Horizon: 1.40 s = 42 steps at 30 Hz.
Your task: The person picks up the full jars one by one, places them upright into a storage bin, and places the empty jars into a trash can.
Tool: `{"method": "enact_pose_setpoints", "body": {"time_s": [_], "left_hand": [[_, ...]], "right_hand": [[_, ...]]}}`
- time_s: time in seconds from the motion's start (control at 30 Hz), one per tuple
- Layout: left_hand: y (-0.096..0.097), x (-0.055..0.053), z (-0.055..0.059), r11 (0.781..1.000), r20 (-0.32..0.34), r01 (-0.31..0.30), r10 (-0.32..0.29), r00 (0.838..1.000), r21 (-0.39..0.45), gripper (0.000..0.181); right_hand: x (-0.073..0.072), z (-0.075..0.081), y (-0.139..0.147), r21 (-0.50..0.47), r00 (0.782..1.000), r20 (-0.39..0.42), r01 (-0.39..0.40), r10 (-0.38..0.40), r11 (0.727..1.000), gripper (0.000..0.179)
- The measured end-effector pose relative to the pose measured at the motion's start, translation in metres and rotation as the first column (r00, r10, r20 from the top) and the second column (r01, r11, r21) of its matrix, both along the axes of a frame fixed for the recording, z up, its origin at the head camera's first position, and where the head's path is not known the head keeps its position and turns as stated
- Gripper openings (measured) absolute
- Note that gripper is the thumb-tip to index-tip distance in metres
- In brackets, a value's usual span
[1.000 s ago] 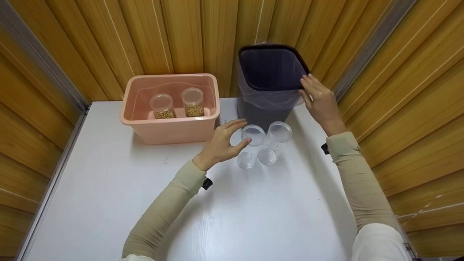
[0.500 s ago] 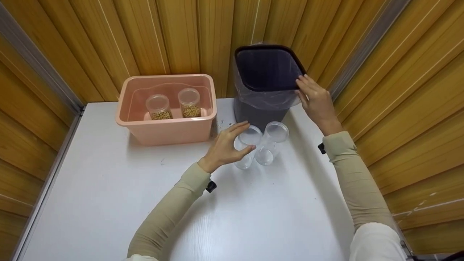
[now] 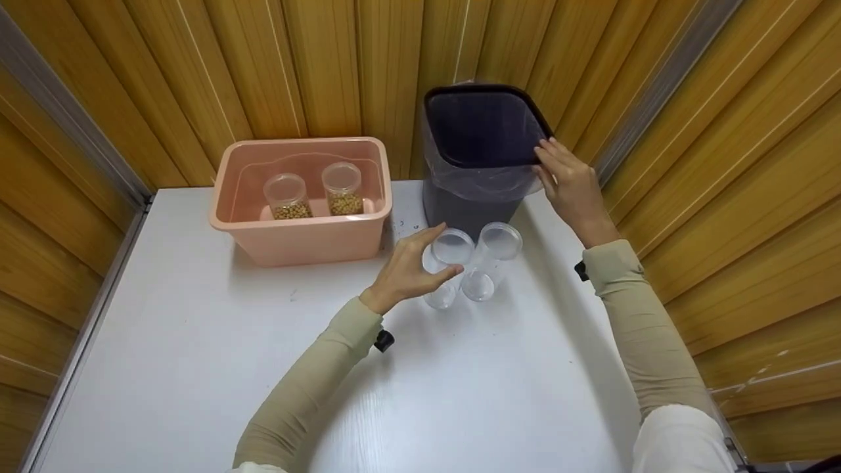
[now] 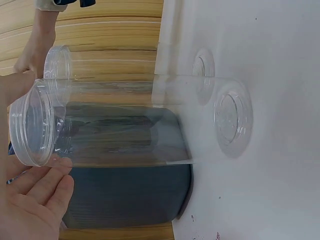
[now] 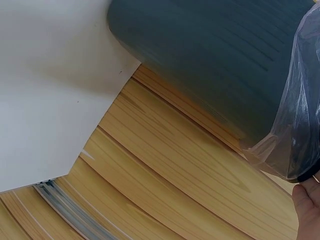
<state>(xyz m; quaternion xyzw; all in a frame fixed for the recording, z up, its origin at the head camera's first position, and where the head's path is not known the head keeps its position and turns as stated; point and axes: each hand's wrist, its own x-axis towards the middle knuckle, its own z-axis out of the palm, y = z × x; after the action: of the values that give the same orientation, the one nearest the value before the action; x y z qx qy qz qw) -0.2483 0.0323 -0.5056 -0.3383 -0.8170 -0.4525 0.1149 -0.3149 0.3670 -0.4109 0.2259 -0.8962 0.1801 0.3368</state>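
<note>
My left hand [image 3: 407, 266] has its thumb and fingers round the upper end of a clear, lidded plastic jar [image 3: 453, 248]. In the left wrist view, the thumb lies at one side of the jar's lid [image 4: 32, 122] and the fingers [image 4: 50, 187] at the other. A second clear jar [image 3: 500, 243] stands just to the right. Nothing shows inside either jar. Behind them is a dark grey trash bin [image 3: 468, 213] lined with a clear plastic bag [image 3: 483, 187]. My right hand [image 3: 573, 187] grips the bin's right front rim, fingers over the top and thumb outside.
A pink plastic tub [image 3: 309, 246] stands at the back left. Inside it are two clear jars, a left one [image 3: 286, 190] and a right one [image 3: 341, 180], partly filled with yellowish beans. Wood-look panels [image 3: 328, 72] close in the white table [image 3: 217, 348] at the back and sides.
The left hand has moved slightly right, from beside the left empty jar to round its upper end. The right hand stays on the bin rim. The head view has shifted slightly.
</note>
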Motion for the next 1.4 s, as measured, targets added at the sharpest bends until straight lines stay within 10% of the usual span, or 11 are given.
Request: {"method": "enact_pose_setpoints", "body": {"time_s": [0.47, 1.4], "left_hand": [[-0.001, -0.002, 0.026, 1.000, -0.027, 0.014, -0.013, 1.000, 0.026, 0.081], [-0.018, -0.026, 0.140, 0.996, -0.019, 0.071, -0.071, 0.997, 0.048, 0.080]], "right_hand": [[-0.002, 0.001, 0.003, 0.011, 0.999, -0.042, -0.023, 0.024, 1.000, 0.033], [-0.002, 0.008, 0.007, 0.065, 0.997, -0.040, -0.068, 0.071, 0.996, 0.033]]}}
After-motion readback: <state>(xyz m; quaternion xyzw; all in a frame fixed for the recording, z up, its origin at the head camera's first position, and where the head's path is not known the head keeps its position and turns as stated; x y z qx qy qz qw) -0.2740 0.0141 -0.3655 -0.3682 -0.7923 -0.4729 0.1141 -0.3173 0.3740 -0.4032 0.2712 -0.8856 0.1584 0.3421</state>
